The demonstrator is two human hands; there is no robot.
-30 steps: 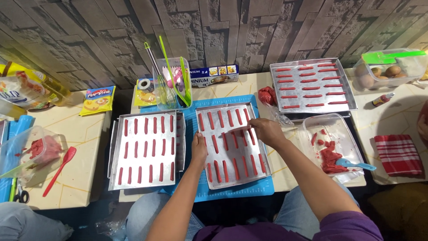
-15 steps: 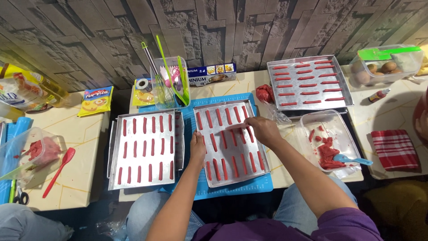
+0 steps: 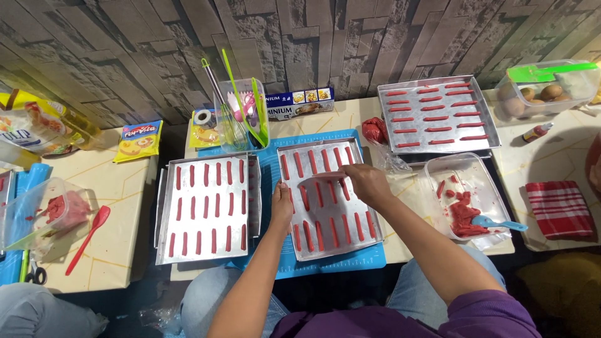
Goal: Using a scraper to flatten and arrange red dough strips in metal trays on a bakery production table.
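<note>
We've got both hands over the middle baking tray (image 3: pixel 366 235), which sits on a blue mat (image 3: pixel 375 258) on the table w/ rows of red dough sticks (image 3: pixel 320 235) lined up on it. Our right hand (image 3: pixel 368 183) is at the tray's upper-middle part, fingers pinched on one end of a red dough stick (image 3: pixel 322 178) that lies crosswise over the rows, lighter than the rest. Our left hand (image 3: pixel 282 203) rests on the tray's left edge, fingers curled down against the rim; can't tell if it's really clamping the tray or just pressing on it.

Just left of that, a second tray (image 3: pixel 210 247) holds three rows of the same sticks. A third tray (image 3: pixel 485 122) is up at the right, well apart from the hands, w/ sticks laid crosswise in two columns. Between the middle and third trays there's a lump of red dough (image 3: pixel 374 130) in clear plastic. Right of our right forearm sits a clear plastic tub (image 3: pixel 438 168) w/ leftover red dough and a blue spatula (image 3: pixel 498 223). Behind the trays: a clear container (image 3: pixel 226 112) w/ green tongs and a whisk. Far left: a red spatula (image 3: pixel 89 238) beside a tub of red dough (image 3: pixel 59 209). Far right: a red striped cloth (image 3: pixel 560 209).
</note>
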